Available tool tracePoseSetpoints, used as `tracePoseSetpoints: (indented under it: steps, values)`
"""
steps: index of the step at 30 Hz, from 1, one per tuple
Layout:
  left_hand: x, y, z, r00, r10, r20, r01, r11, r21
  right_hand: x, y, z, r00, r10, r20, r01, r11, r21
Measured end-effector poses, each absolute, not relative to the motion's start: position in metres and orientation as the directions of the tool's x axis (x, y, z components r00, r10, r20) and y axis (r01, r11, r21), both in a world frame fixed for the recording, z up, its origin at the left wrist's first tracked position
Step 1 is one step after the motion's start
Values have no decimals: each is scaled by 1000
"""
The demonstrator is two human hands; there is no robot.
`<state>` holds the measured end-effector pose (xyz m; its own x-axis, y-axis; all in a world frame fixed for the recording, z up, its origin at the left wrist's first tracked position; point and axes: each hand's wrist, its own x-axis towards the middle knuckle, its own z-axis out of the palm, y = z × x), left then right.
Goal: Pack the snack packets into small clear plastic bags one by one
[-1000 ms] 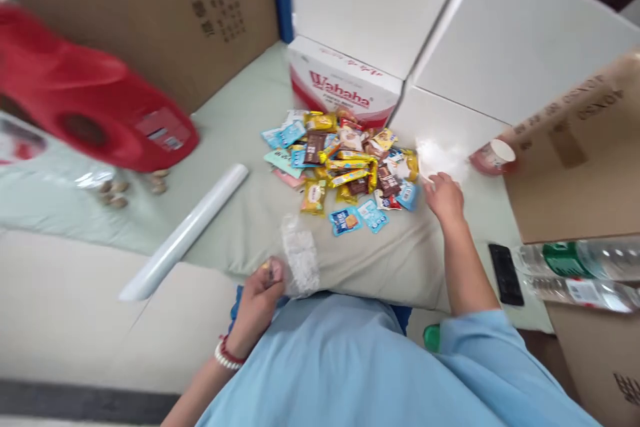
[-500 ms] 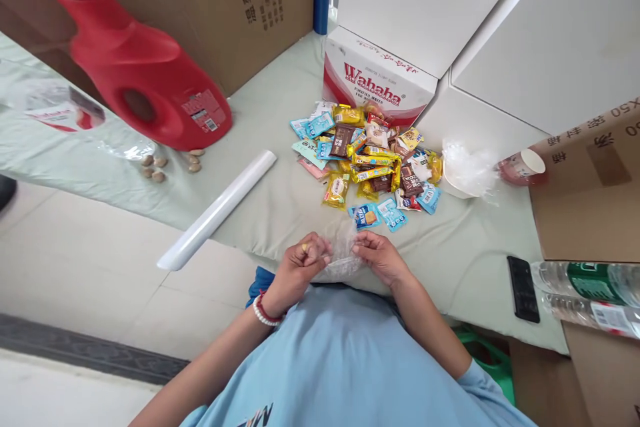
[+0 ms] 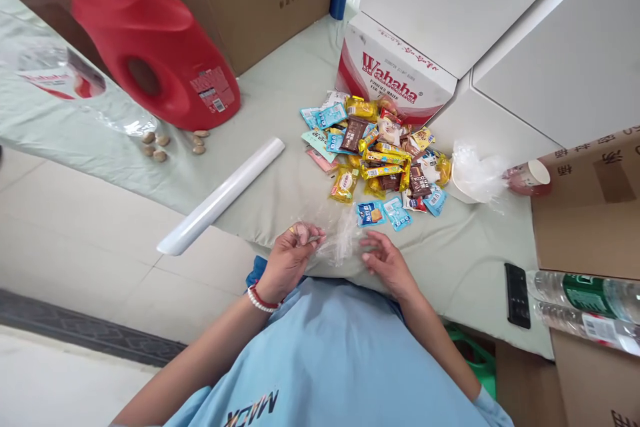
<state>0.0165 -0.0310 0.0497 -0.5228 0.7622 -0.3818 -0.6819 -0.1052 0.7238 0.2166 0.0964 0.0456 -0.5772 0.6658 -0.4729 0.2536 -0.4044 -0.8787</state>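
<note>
A clear, crumpled plastic bag (image 3: 343,240) is between my hands at the table's front edge. My left hand (image 3: 293,252) pinches its left side between closed fingers. Just off the bag's right side, my right hand (image 3: 387,260) has its fingers apart and nothing in them. Beyond the bag lies a pile of wrapped snacks (image 3: 385,163) in yellow, brown and blue packets. Closest to my hands are a dark blue biscuit packet (image 3: 371,213) and a light blue packet (image 3: 397,213).
A white roll (image 3: 223,197) lies at left, overhanging the edge. Behind it stand a red jug (image 3: 165,47), a plastic bottle (image 3: 75,80) and several nuts (image 3: 160,141). A Wahaha carton (image 3: 395,73) backs the pile. Rightward are a bagged bowl (image 3: 467,177), paper cup (image 3: 530,177), phone (image 3: 517,295) and bottles (image 3: 590,295).
My right hand has let go of the bag and opened, moving slightly right. My left hand keeps its hold and has shifted a little left. The view has tilted slightly.
</note>
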Motion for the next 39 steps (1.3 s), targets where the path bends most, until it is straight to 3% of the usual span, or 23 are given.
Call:
tracePoseSetpoints:
  steps: [4, 11, 17, 21, 24, 27, 31, 36, 39]
  values:
    - [20, -30, 52, -495, 801, -337, -657, -91, 748, 182, 93, 43, -623, 620, -477, 214, -451, -866]
    - [-1, -44, 49, -614, 710, -344, -590, -123, 798, 227, 127, 52, -455, 829, -325, 178, -273, -945]
    - [-6, -43, 35, -626, 682, -378, -560, -57, 826, 286, 150, 43, -245, 940, -239, 450, -108, -886]
    - [-8, -38, 38, -616, 658, -434, -541, 48, 840, 284, 158, 56, -161, 987, 26, 610, 120, -783]
    - [-12, -35, 44, -615, 607, -504, -551, 127, 825, 249, 163, 65, -326, 938, 115, 577, 294, -762]
    - [-18, -28, 43, -617, 528, -583, -565, 219, 796, 199, 169, 58, -555, 831, 31, 518, 375, -769]
    - [-22, -18, 37, -649, 492, -581, -532, 253, 808, 163, 171, 52, -703, 710, -35, 450, 406, -796]
    - [-14, -29, 40, -794, 432, -426, -465, 18, 885, 212, 155, 92, -716, 657, 237, 270, 573, -774]
    - [-8, -47, 42, -771, 501, -393, -449, 10, 894, 262, 145, 99, -758, 592, 273, 239, 642, -728]
